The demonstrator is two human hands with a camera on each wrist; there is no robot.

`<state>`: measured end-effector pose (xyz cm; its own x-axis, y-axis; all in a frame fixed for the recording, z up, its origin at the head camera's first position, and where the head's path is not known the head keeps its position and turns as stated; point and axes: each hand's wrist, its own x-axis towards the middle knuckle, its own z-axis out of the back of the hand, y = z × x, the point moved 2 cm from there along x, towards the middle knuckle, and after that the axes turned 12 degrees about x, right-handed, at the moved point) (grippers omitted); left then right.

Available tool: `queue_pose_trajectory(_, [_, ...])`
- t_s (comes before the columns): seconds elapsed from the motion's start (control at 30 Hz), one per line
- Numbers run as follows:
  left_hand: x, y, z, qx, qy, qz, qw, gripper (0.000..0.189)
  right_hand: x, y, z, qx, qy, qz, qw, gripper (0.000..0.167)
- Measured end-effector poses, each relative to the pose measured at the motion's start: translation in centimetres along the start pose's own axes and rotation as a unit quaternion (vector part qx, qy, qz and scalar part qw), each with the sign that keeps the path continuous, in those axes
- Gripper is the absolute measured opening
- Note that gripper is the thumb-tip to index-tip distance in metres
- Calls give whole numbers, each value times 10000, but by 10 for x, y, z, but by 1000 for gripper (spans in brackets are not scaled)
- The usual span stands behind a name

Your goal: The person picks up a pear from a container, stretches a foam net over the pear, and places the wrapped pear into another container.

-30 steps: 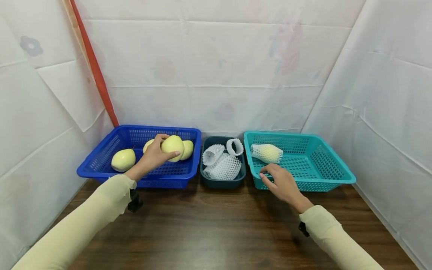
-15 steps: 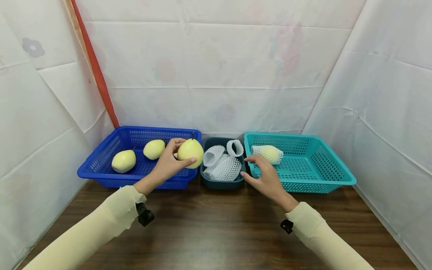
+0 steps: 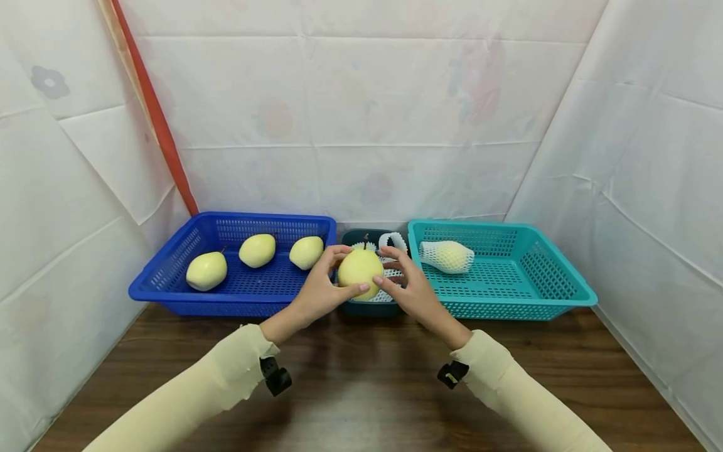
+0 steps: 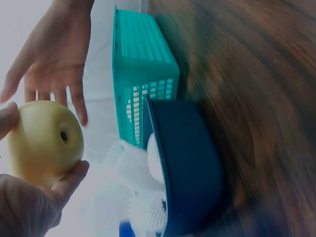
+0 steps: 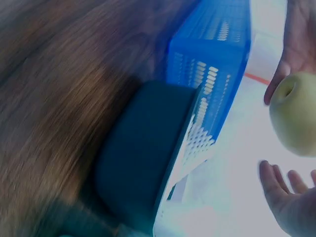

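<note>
At the centre of the head view, the left hand [image 3: 317,294] grips a bare pear [image 3: 360,271] that hides part of the dark box [image 3: 368,310], while the right hand [image 3: 419,296], just right of the fruit, has its fingers parted and clear of it. The step in hand looks like presenting the pear for the right hand to take or steady; next, those fingers would need to close gently, the left grip held firm

The head view looks forward and down at the tabletop [image 3: 361,395]. Both wrist views, much nearer, share the pear [image 4: 44,143].
</note>
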<state>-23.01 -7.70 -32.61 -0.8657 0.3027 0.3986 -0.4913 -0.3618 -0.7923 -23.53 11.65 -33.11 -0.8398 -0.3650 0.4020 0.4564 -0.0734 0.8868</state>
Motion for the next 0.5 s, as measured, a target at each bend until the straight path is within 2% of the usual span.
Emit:
queue_pose_trajectory(0.13, [-1, -1, -10, -231, 66, -151, 9996, 63, -1, 3, -3, 282, 167, -592, 9977, 58])
queue_pose_trajectory(0.2, [-3, 0, -14, -280, 95, -220, 9993, 62, -3, 8, -4, 320, 231, -739, 9965, 58])
queue_pose_trajectory(0.27, [-4, 0, -17, -362, 136, -268, 9989, 62, -5, 14, -5, 341, 274, -749, 9962, 56])
queue_pose_trajectory(0.37, [-6, 2, -20, -407, 192, -284, 9986, 62, -8, 13, -4, 414, 290, -636, 9967, 53])
queue_pose_trajectory(0.5, [-8, 3, -24, -426, 295, -226, 9984, 62, -10, -6, 1, 526, 272, -496, 9970, 53])
